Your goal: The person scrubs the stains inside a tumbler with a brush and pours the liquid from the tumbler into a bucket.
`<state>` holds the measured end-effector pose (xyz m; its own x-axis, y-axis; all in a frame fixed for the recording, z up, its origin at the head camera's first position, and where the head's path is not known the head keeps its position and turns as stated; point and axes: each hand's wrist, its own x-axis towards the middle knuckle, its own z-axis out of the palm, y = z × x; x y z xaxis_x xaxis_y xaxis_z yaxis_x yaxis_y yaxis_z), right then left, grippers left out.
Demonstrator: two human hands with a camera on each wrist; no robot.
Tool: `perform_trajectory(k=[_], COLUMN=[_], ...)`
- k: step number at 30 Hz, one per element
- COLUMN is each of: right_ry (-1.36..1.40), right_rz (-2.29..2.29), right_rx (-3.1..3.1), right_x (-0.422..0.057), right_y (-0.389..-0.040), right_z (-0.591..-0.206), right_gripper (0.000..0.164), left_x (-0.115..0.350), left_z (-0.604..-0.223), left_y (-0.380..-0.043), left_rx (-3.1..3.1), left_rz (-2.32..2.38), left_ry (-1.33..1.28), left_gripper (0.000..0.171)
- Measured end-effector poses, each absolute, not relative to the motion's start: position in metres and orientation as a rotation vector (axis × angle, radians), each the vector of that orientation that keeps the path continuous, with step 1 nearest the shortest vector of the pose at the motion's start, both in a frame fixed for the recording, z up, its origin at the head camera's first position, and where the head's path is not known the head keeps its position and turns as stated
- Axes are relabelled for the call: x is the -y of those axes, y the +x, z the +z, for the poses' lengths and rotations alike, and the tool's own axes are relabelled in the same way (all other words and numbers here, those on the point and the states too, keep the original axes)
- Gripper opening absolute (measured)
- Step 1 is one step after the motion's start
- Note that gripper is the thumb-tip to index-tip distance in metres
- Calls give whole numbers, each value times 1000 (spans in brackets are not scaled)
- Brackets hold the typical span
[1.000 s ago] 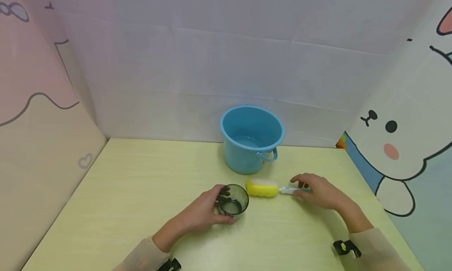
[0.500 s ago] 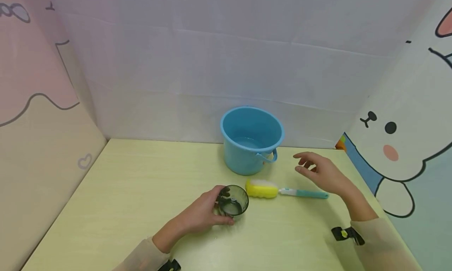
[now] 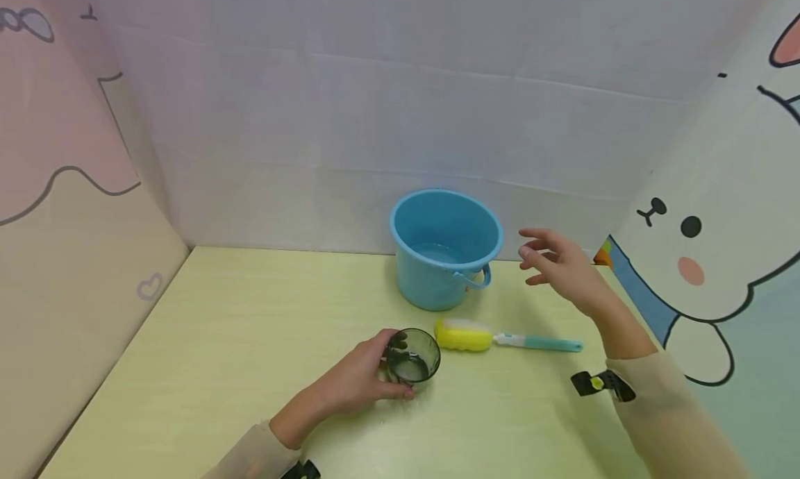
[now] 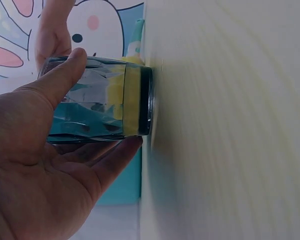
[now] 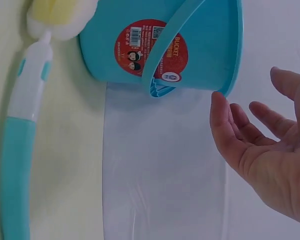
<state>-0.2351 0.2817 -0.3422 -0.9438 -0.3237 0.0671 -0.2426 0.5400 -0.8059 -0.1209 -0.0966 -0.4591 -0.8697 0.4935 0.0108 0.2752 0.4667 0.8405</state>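
My left hand [image 3: 356, 376] grips a dark, see-through faceted glass [image 3: 412, 356] from its left side, with thumb and fingers around the wall. In the left wrist view the glass [image 4: 95, 100] has its base right at the tabletop. My right hand [image 3: 565, 271] is raised in the air to the right of the blue bucket [image 3: 431, 284], fingers loosely bent and holding nothing. A sponge cup brush [image 3: 465, 334] lies on the table between the glass and the bucket, its white and teal handle pointing right. The right wrist view shows the bucket's red label [image 5: 151, 50].
The pale yellow table [image 3: 250, 312] ends at a white cloth wall [image 3: 281, 153] close behind the bucket. The bucket's handle [image 3: 475, 279] hangs down on its front right side. Printed panels with cartoon figures [image 3: 700, 271] stand at both sides.
My right hand has let go of the brush handle and risen up and away to beside the bucket. The brush stays lying on the table. My left hand and the glass have not moved.
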Motion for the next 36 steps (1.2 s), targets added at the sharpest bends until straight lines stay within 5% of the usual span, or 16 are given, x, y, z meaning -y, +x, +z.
perform_trajectory(k=[16,36], right_ry=[-119,-52], right_rz=[-1627,-1598], right_rx=[-2370,-2339], right_x=[-256,-237], right_y=[-275,-305], right_z=[-322,-325], right_gripper=[76,65], left_x=[97,95], left_z=[-461,-461], left_y=[-121,-122], left_rx=[-2475,-2491], left_rz=[1367,1356], left_ry=[673,695], left_gripper=[90,88])
